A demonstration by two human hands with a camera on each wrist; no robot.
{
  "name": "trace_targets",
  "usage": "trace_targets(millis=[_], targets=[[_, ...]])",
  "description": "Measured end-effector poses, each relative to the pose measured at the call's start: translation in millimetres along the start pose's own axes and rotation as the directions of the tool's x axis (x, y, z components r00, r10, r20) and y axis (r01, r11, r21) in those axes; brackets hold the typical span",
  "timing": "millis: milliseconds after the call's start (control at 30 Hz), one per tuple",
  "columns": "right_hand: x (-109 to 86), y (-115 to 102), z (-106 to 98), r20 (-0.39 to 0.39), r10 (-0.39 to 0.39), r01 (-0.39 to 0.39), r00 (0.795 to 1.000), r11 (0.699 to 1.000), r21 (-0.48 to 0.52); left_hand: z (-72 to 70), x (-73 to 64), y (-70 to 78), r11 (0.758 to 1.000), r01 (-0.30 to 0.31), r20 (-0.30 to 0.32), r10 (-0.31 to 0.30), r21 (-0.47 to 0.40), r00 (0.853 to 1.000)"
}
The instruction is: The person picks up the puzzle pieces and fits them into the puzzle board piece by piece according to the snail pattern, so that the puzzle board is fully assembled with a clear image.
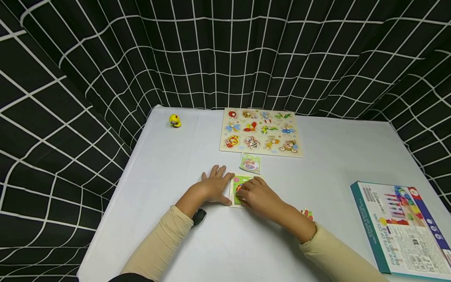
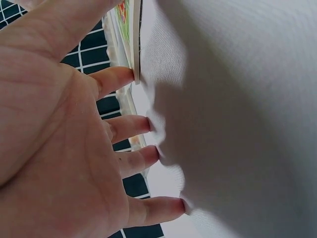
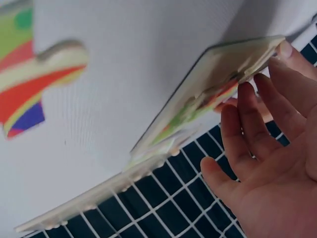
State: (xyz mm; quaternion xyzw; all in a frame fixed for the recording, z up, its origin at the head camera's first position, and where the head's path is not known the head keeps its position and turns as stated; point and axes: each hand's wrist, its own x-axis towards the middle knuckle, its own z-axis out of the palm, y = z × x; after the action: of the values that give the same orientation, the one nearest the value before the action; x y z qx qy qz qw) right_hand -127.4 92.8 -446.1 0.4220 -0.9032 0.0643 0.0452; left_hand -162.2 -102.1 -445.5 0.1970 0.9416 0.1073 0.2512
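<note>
A small square jigsaw tray (image 1: 231, 192) with a pale rim lies on the white table, holding green and red pieces (image 1: 241, 180). My left hand (image 1: 211, 188) rests beside its left side with fingers spread; in the left wrist view the index finger (image 2: 116, 79) touches the tray's edge. My right hand (image 1: 260, 196) reaches over the tray from the right. Its fingertips and thumb pinch a puzzle piece (image 3: 260, 67) at the tray, mostly hidden by the fingers. A loose jigsaw piece (image 3: 42, 87) with red and yellow stripes lies near the right forearm.
Just behind the tray lies a square picture card (image 1: 250, 163). Farther back is a wooden insect puzzle board (image 1: 260, 132). A yellow toy figure (image 1: 174, 121) stands at the back left, a boxed bead set (image 1: 401, 231) at the right, and a black object (image 1: 199, 216) by the left wrist.
</note>
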Motion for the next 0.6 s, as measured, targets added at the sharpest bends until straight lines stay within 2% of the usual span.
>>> trace_targets(millis=[300, 600], targets=[[3.7, -2.5, 4.8, 0.006, 0.009, -0.009, 1.000, 1.000, -0.015, -0.9, -0.1, -0.4, 1.000, 0.006, 0.010, -0.006, -0.003, 1.000], [4.0, -2.6, 7.7, -0.021, 0.000, -0.001, 1.000, 0.999, -0.033, -1.3, -0.5, 0.1, 1.000, 0.003, 0.010, -0.003, -0.003, 1.000]])
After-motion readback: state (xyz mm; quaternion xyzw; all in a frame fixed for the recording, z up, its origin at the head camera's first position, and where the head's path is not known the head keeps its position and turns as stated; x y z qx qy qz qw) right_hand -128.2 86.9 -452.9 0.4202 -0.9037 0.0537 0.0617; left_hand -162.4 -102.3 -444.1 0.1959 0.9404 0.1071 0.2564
